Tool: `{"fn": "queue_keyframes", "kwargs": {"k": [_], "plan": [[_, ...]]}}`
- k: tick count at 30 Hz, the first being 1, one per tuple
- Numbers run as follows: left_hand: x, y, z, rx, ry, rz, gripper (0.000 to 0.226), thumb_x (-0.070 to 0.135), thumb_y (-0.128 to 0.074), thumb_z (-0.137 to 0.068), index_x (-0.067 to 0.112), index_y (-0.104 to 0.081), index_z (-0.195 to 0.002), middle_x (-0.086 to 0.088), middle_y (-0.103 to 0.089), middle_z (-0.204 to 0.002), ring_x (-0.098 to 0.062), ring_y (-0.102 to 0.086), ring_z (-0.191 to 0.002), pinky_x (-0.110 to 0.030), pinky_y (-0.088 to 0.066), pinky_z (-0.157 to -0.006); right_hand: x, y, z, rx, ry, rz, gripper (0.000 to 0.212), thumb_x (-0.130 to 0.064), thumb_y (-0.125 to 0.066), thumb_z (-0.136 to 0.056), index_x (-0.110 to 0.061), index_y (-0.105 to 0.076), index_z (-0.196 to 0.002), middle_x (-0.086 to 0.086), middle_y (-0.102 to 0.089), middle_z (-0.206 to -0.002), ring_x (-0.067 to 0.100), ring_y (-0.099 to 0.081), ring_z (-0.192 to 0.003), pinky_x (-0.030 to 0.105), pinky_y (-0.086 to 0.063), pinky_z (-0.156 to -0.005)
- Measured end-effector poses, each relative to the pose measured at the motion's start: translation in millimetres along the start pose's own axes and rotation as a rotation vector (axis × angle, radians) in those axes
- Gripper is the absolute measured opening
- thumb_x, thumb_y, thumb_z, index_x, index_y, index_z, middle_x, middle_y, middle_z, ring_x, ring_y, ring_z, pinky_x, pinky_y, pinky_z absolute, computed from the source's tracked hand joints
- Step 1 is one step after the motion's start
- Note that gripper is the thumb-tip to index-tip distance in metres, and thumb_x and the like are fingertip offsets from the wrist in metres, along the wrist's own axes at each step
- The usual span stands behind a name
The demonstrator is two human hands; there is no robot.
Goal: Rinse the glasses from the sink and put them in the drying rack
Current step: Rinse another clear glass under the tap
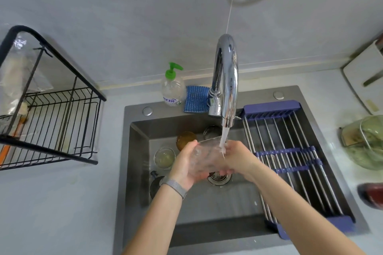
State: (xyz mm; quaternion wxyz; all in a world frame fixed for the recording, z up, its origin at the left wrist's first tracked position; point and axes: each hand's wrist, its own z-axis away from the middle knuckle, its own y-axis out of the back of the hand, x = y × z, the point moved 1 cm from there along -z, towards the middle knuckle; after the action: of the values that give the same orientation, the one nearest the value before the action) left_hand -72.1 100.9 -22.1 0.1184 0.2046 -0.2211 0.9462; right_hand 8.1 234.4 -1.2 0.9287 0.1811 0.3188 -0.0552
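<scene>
A: From the head view, how is the clear glass (204, 156) expected to handle?

B: It is judged light but rigid and breakable; being wet under the running stream from the faucet (226, 80), it is likely slippery; a hold round the body, with the fingers wrapped well about the wall, is to be preferred over a pinch at the rim.

A: And where is it found relative to each hand?

B: It is held tilted over the sink (136, 151), above the drain; the left hand (186, 163) is curled round its left side and base, thumb uppermost; the right hand (236, 157) is closed against its right end, where the water falls; whether the right fingers are inside the mouth cannot be told through the blur and the splash.

A: What else is waiting?

B: An amber glass (185, 138), a pale glass (164, 157) and a further glass (211, 131) by the back wall are seen in the basin, beyond and left of the hands; a dark vessel (155, 184) lies just beside the left wrist.

A: And the destination?

B: The black drying rack (62, 122) stands on the surface well to the left; a roll-up rack (290, 155) spans the right of the sink, near the right forearm.
</scene>
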Motion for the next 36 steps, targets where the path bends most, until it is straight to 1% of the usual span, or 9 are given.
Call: {"fn": "queue_keyframes", "kwargs": {"k": [4, 9, 13, 16, 22, 26, 28, 31, 36], "plan": [[-11, -5, 0, -0.053, 0.036, 0.037, 0.038, 0.038, -0.046, -0.099, 0.012, -0.069, -0.085, -0.006, -0.072, -0.072, -0.016, -0.067, -0.055, -0.024, -0.052, -0.048, -2, 9, -3, 0.037, -0.004, 0.087, 0.02, -0.008, -0.05, -0.098, -0.004, -0.067, -0.108, 0.008, -0.061, -0.072, 0.008, -0.049, -0.033, 0.018, -0.037, -0.035], [-12, 0, -2, 0.009, 0.001, 0.086, 0.03, 0.041, -0.052, -0.093, 0.014, -0.064, -0.095, -0.006, -0.071, -0.084, -0.022, -0.065, -0.067, -0.026, -0.047, -0.053, 6, 16, 6, -0.27, 0.08, -0.18, 0.021, 0.007, -0.055, -0.092, -0.004, -0.068, -0.105, 0.011, -0.068, -0.083, 0.013, -0.057, -0.051, 0.019, -0.045, -0.047], [-12, -10, 6, -0.04, 0.041, 0.058, 0.034, 0.034, -0.047, -0.098, 0.013, -0.068, -0.081, -0.005, -0.071, -0.068, -0.016, -0.066, -0.053, -0.021, -0.05, -0.046, 18, 6, -4, 0.082, 0.05, 0.012, 0.013, -0.014, -0.057, -0.094, -0.013, -0.07, -0.091, 0.011, -0.067, -0.072, 0.014, -0.052, -0.035, 0.021, -0.038, -0.035], [-9, -9, 10, 0.014, 0.045, 0.062, 0.032, 0.036, -0.048, -0.097, 0.012, -0.066, -0.087, -0.005, -0.07, -0.073, -0.017, -0.067, -0.055, -0.021, -0.049, -0.047, 20, 6, -3, -0.157, 0.118, -0.074, 0.014, -0.003, -0.055, -0.095, -0.006, -0.065, -0.104, 0.016, -0.065, -0.082, 0.014, -0.057, -0.046, 0.019, -0.042, -0.041], [-15, -2, 13, 0.059, 0.101, 0.305, 0.048, 0.041, -0.045, -0.097, 0.008, -0.063, -0.128, -0.014, -0.066, -0.126, -0.029, -0.063, -0.115, -0.033, -0.041, -0.11, 18, 4, 12, -0.255, 0.201, -0.526, 0.043, -0.05, -0.061, -0.09, -0.016, -0.066, -0.116, 0.005, -0.074, -0.106, 0.019, -0.071, -0.094, 0.032, -0.056, -0.08], [-28, -8, 25, 0.016, 0.021, 0.301, 0.042, 0.04, -0.047, -0.098, 0.007, -0.067, -0.115, -0.015, -0.074, -0.104, -0.024, -0.073, -0.086, -0.034, -0.057, -0.072, 18, -36, 19, 0.12, 0.165, -0.646, 0.062, -0.052, -0.082, -0.064, -0.025, -0.059, -0.115, 0.006, -0.069, -0.117, 0.02, -0.068, -0.105, 0.04, -0.053, -0.096], [-34, -6, 31, 0.021, -0.005, 0.238, 0.044, 0.037, -0.06, -0.092, 0.008, -0.06, -0.126, -0.016, -0.07, -0.118, -0.03, -0.07, -0.101, -0.043, -0.056, -0.082, 18, -44, 17, 0.228, 0.043, -0.879, 0.059, -0.043, -0.084, -0.067, -0.019, -0.063, -0.116, 0.012, -0.069, -0.115, 0.027, -0.069, -0.102, 0.043, -0.054, -0.093], [-37, 1, 36, 0.06, -0.116, -0.036, 0.04, 0.028, -0.071, -0.086, 0.01, -0.053, -0.117, -0.02, -0.064, -0.123, -0.031, -0.066, -0.105, -0.052, -0.057, -0.084, 14, -47, 20, 0.013, -0.068, -1.209, 0.08, -0.073, -0.065, -0.063, -0.009, -0.07, -0.111, 0.018, -0.07, -0.113, 0.036, -0.066, -0.107, 0.054, -0.046, -0.101], [-29, 10, 37, 0.217, -0.2, -0.247, 0.051, 0.044, -0.072, -0.083, 0.028, -0.047, -0.124, -0.011, -0.065, -0.115, -0.03, -0.069, -0.1, -0.048, -0.059, -0.082, 7, -41, 23, -0.074, -0.02, -1.2, 0.059, -0.056, -0.04, -0.096, -0.01, -0.073, -0.081, 0.01, -0.073, -0.073, 0.026, -0.072, -0.065, 0.041, -0.05, -0.072]]}}
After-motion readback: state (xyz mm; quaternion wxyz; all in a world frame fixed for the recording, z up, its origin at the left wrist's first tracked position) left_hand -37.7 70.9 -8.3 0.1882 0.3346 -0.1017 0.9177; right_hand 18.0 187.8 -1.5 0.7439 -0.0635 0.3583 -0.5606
